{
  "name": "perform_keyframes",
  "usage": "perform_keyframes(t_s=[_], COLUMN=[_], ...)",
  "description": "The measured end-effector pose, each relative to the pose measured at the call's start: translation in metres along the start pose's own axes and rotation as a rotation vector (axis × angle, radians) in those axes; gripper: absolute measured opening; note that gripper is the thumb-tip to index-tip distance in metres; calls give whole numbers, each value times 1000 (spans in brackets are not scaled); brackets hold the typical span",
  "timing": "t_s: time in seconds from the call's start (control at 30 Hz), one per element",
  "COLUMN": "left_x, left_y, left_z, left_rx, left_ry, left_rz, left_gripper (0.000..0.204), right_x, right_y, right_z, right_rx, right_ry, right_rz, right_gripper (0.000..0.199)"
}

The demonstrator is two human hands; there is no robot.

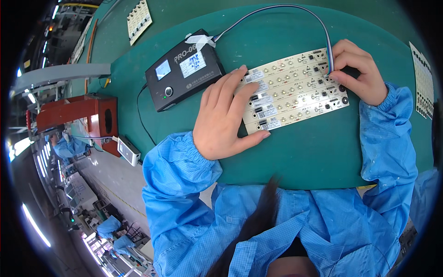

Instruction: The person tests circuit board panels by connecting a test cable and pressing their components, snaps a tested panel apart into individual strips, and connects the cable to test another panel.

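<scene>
Blue sleeves nearest; left hand flat on board, right grip pinching cable plug beside black tester.

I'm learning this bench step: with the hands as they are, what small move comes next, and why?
Probably press the ribbon cable's black plug fully home: the right hand pinches it at the white panel of circuit boards, which the left hand holds flat.

Bare green mat lies open near the white circuit panel, between the two blue sleeves. To the far left the black programmer box blocks the way, and its ribbon cable arches across the far side. Another panel, seemingly flat, crowds the right edge.
</scene>
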State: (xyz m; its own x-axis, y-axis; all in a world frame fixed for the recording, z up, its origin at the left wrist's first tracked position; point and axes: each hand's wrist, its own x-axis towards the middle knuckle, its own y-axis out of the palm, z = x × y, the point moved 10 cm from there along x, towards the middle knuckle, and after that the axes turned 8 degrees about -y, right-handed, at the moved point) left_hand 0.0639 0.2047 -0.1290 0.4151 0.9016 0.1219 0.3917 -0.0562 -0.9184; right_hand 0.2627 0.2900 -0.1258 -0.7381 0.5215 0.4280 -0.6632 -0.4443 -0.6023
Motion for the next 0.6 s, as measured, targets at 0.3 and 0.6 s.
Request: perform_keyframes(t_s=[0.3, 0.6], left_x=[5, 13], left_y=[2, 7], left_z=[3, 3], left_rx=[55, 70], left_ry=[7, 4], left_rz=[32, 21], left_gripper=[82, 84], right_x=[1, -3], right_y=[3, 0], right_z=[-15, -20], right_rx=[216, 197], right_ry=[-56, -56], right_rz=[-73, -19], right_gripper=[9, 11])
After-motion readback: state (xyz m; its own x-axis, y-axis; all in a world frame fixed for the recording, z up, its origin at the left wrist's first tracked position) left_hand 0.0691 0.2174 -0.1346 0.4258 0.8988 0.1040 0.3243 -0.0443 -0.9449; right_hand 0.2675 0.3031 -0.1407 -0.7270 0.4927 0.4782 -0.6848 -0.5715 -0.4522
